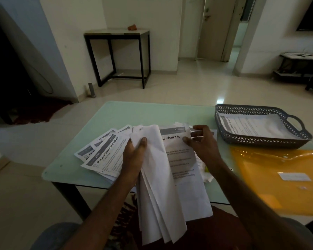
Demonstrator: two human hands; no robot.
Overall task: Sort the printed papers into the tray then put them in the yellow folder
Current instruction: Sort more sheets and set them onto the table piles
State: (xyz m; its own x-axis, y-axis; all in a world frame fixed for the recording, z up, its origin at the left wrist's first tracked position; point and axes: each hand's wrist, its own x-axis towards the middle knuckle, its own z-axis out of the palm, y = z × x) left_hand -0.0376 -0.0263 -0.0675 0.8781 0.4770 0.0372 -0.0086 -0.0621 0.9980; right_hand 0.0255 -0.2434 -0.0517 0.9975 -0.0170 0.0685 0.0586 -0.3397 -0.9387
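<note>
A pale green glass table (116,116) is filling the lower middle of the view. On its right near side a yellow folder (278,179) is lying flat and closed. Just beyond the folder a dark perforated tray (224,131) is standing, and some printed sheets are already lying inside it.

In front of the person, a thick bundle of papers (157,192) is hanging over the near edge of the table. Its long axis is running from the person's lap toward the far side. More loose papers (101,156) are lying fanned out on the table at the left.

The left hand (134,159) is gripping the bundle, with the thumb pressing on top and the fingers going underneath. The right hand (203,143) is pinching the upper edge of one printed sheet (181,159), the one with the words "Chairs to". Its thumb is on the front of the sheet and its fingers are curled behind.

The tray is lying to the right of this sheet and a little farther away, so the right hand is the nearer one. It seems the sorting is only partly done. The next move will probably be to pull this sheet free and carry it rightward into the tray.
</note>
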